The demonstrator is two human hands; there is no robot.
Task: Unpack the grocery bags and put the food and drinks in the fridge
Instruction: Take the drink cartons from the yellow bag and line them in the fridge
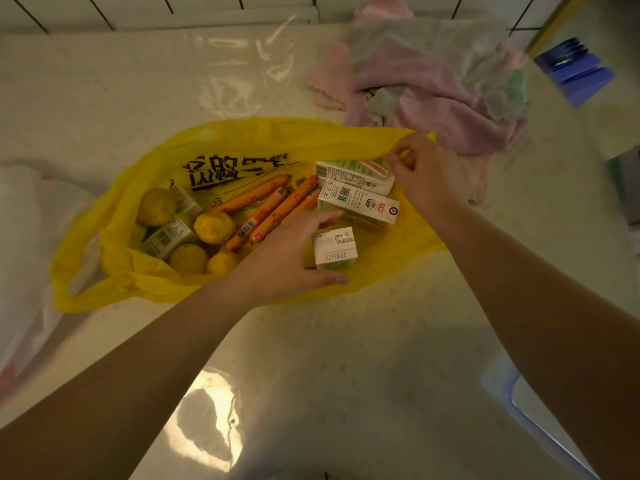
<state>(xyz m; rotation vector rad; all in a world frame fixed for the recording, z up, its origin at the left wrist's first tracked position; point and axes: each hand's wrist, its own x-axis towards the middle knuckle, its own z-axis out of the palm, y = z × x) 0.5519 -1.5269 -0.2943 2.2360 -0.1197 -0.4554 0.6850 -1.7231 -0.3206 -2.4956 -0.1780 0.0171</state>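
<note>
Groceries exposed in yellow bag [138,271].
Right hand [426,181] pinches the rim at two o'clock, holding it open; left hand [287,258], fingers spread wide, reaches for small carton [335,249].

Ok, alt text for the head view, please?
An open yellow plastic bag on the table holds small white cartons, orange sausages and yellow fruit. The left hand reaches in, open; the right hand pinches the bag's rim.

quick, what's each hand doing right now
Left hand: open, fingers spread around the small carton, not clearly gripping it.
Right hand: pinching the yellow bag rim.
</note>
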